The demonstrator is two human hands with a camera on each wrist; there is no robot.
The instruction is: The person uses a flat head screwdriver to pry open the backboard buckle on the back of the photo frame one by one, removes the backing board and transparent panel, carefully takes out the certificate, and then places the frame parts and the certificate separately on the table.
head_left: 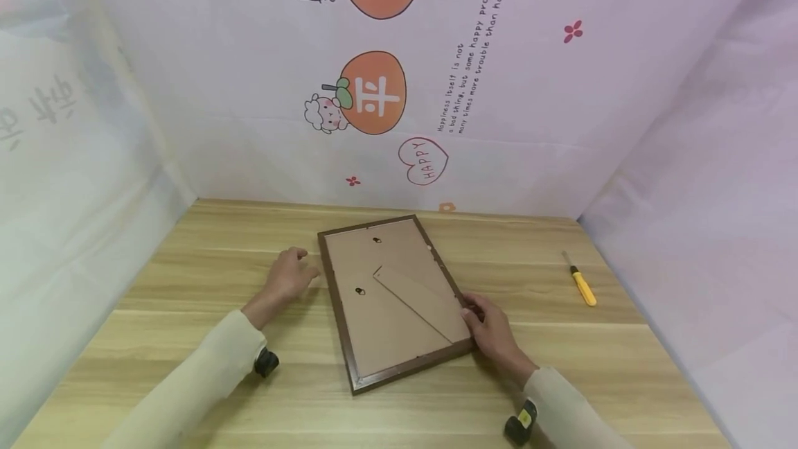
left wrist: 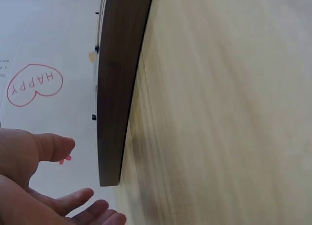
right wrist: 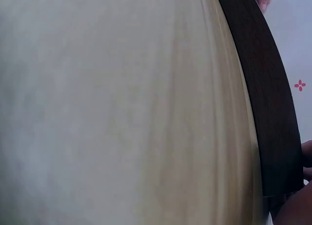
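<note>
At the middle of a wood-grain table (head_left: 299,400), a brown frame (head_left: 391,317) lay back side up, its long sides running roughly from 11 o'clock to 5. Taking its centre as the clock's, the right hand (head_left: 492,329) gripped the corner at 4 o'clock, thumb over the top and fingers round the outer edge; whether that corner was raised could not be told. The left hand (head_left: 289,276), at 9 o'clock, was near the long side but apart from it, fingers loosely bent, thumb spread away, holding nothing. On the tan backing (head_left: 374,338) a stand (head_left: 430,303) lay slanting toward 4 o'clock. A yellow-handled screwdriver (head_left: 582,284) lay well apart at 3 o'clock.

The frame looked stiff and fairly light for its spread, probably easy work for two hands. Its smooth sides might have slipped a little under bare fingertips, and the backing seemed thin, likely to bow if pressed. The front was hidden; if it held glass, a knock or twist could have cracked it. The surest holds appeared to be the solid rails (head_left: 339,307) at 3 and 9 o'clock, fingers beneath and thumbs on top; the stand looked too flimsy to lift by.
</note>
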